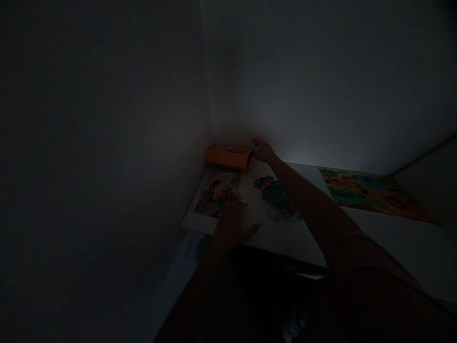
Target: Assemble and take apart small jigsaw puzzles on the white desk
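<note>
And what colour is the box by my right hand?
The box looks orange, though the light is dim; the head view shows it.

Located indoors, in a dim corner between plain walls (303,85). Fitted with a white table (264,236), placed close against both. Stocked with jigsaw pieces (276,196), a bright print (371,193) and an orange box (224,156). Consistent with a home; not confirmable as one in this light.

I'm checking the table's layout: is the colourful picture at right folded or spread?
Spread: the picture lies flat on the table, colourful side up.
</note>
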Demonstrator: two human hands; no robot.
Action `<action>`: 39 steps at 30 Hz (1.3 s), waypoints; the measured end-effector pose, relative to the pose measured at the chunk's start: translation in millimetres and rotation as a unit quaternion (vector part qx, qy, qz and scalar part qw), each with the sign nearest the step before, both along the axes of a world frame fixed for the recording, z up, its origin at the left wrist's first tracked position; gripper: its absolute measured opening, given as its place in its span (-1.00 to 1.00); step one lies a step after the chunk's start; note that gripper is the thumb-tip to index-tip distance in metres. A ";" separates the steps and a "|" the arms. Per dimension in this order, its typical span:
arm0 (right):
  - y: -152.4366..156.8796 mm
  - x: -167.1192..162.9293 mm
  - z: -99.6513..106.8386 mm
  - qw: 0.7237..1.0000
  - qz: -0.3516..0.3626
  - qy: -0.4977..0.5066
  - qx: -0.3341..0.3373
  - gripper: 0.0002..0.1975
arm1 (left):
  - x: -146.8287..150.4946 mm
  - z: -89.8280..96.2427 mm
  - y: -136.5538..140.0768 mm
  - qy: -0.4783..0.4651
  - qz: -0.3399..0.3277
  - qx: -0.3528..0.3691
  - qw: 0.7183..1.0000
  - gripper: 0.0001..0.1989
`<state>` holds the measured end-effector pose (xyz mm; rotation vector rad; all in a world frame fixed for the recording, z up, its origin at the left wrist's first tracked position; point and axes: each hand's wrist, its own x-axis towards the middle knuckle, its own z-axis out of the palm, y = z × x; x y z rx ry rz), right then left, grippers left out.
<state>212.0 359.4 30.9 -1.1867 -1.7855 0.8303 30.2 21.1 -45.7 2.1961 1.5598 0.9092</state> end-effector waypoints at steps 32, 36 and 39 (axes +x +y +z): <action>-356.0 241.1 -79.9 0.933 -0.238 -0.268 0.004 -0.77 | 153.9 5.5 81.5 0.155 0.014 0.082 0.984 -0.14; -357.5 240.6 -80.6 0.934 -0.239 -0.265 0.007 -0.77 | 150.8 1.2 82.0 0.130 0.014 0.098 0.987 -0.35; -358.1 240.0 -82.6 0.933 -0.243 -0.264 0.014 -0.78 | 149.5 0.9 82.0 0.122 0.010 0.087 0.989 -0.38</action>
